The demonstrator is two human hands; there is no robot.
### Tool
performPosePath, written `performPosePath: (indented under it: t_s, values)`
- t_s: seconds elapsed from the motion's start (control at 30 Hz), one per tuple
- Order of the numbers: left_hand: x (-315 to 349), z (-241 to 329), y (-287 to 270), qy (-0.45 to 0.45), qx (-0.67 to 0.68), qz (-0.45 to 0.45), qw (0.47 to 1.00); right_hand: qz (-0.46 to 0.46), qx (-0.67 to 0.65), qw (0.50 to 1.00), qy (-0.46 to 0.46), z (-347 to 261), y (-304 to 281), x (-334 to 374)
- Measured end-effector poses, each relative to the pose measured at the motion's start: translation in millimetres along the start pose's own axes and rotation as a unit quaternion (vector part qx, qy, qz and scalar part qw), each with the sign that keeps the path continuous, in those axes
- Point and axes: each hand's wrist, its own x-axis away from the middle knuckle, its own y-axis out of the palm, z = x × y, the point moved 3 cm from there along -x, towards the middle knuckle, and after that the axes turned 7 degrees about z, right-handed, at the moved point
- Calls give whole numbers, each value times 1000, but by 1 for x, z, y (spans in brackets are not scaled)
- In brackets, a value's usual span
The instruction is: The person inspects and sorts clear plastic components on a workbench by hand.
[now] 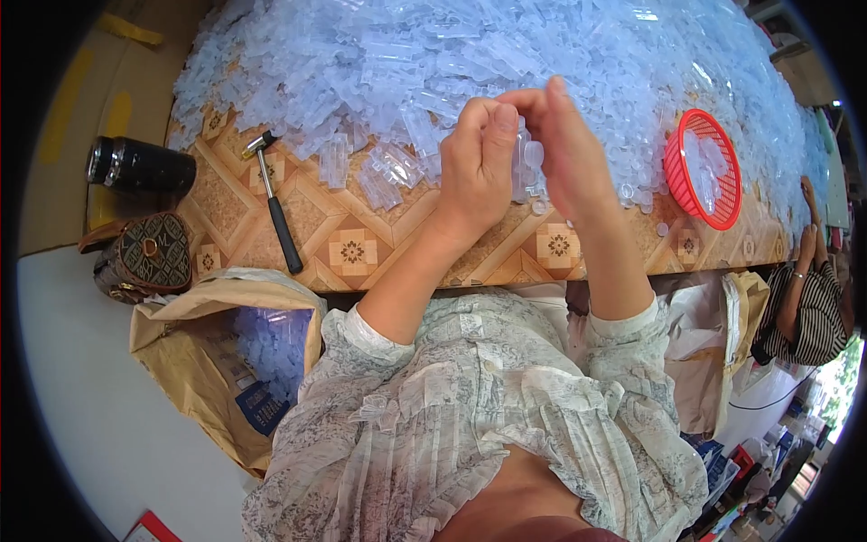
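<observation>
Over the front of a heap of clear plastic pieces point(424, 63), my two hands are brought together. My left hand point(477, 167) has its fingers curled in and its thumb raised; what lies inside is hidden. Facing it, my right hand point(578, 158) is slightly blurred, with its thumb stretched out and its fingers reaching across to the left hand's fingertips. In the gap between the palms, clear plastic parts with round ends point(531, 155) show; whether they are held or lie behind the hands, I cannot tell.
On the patterned table point(352, 253) lie a hammer point(277, 203), a black flask point(142, 165) and a brown patterned bag point(144, 253). A red basket point(673, 172) stands at right. Below the edge are an open paper sack point(181, 352) and another sack point(700, 388). Another person point(804, 307) works far right.
</observation>
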Motion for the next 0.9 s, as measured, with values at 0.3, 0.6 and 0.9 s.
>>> performPosePath:
  t_s: [0.3, 0.6, 0.9]
  values:
    - [8, 8, -5, 25, -17, 0, 1000, 5, 53, 994, -99, 8, 24, 6]
    - [21, 8, 1, 25, -2, 7, 1000, 4, 112, 972, -207, 6, 17, 15]
    - [3, 14, -3, -65, 12, -86, 994, 14, -13, 1000, 12, 8, 7, 9]
